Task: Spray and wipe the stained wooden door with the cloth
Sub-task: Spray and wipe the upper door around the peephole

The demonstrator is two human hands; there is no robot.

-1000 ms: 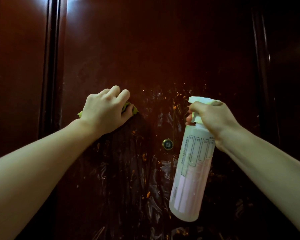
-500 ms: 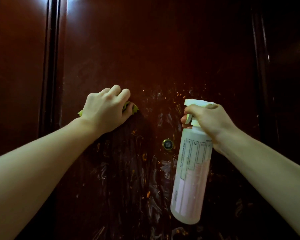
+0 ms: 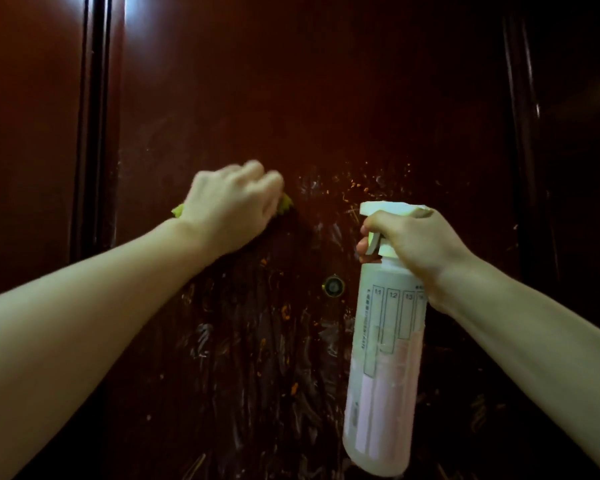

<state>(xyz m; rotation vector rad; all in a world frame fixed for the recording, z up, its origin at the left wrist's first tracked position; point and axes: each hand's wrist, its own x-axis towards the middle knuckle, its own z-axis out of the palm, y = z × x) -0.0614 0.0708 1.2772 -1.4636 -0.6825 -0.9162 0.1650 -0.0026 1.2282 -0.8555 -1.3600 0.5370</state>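
Cloth (image 3: 285,204) under left hand (image 3: 231,206) on door (image 3: 326,98) — spray bottle (image 3: 385,348) in right hand (image 3: 418,242).

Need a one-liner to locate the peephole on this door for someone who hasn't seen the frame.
Start from the dark red wooden door and look at its smeared, orange-flecked middle. Between the left hand pressing a green cloth and the spray bottle in the right hand, just left of the bottle's shoulder, sits the peephole: the only small round, brass-rimmed fitting there.

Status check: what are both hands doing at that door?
Left hand presses green cloth on door. Right hand grips spray bottle. Orange specks remain. Nothing blocking.
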